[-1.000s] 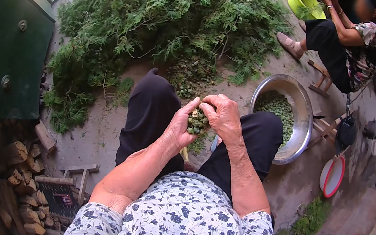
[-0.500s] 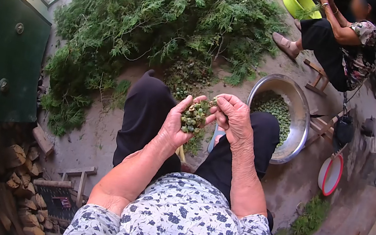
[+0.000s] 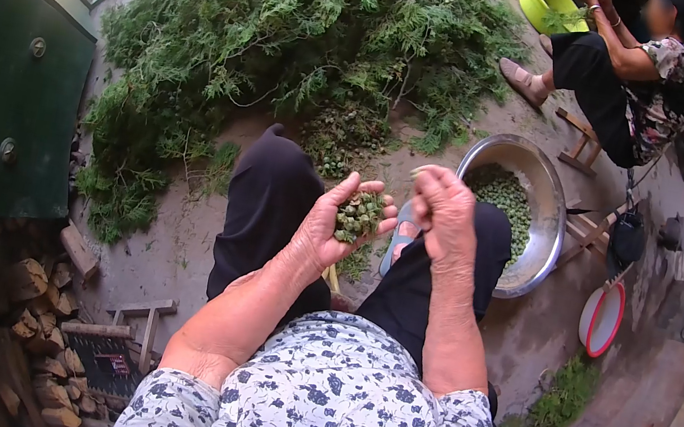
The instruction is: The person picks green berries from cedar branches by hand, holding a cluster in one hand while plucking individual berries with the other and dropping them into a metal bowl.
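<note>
Cones point(image 3: 358, 215) cupped in left hand point(image 3: 330, 228) — right hand point(image 3: 444, 213) just beside.

Head view checked for writing: no text, label, brand, number or sign is legible on any surface.
</note>
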